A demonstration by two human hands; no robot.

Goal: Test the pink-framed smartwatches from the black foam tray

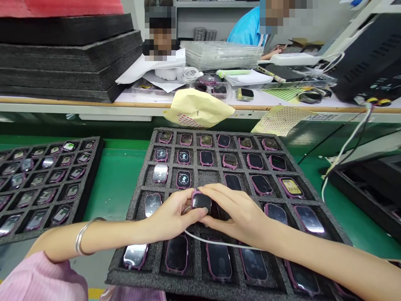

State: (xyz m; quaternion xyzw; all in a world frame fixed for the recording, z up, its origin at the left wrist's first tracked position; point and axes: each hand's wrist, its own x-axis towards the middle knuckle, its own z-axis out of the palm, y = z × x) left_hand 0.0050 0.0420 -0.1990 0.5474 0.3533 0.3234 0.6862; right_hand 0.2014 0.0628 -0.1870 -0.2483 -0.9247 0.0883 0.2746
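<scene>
A smartwatch body (200, 201) with a purple frame and a dark, shiny screen is held above the middle of a black foam tray (188, 289). My left hand (171, 213) grips it from the left, thumb on the screen. From the right, the fingers of my right hand (242, 211) close on the same watch. A white cable (219, 243) emerges beneath my hands and runs right under my right wrist; its end is hidden. Similar watches lie in the tray's compartments, some with lit faces, such as the yellow-faced watch (290, 187).
Another foam tray of watches (90, 184) lies to the left on the green mat (115, 167). Stacked black foam trays (62, 62) stand on the shelf behind. Yellow papers (199, 106) hang over its edge. Cables and a black device (372, 54) are at right; two people sit opposite.
</scene>
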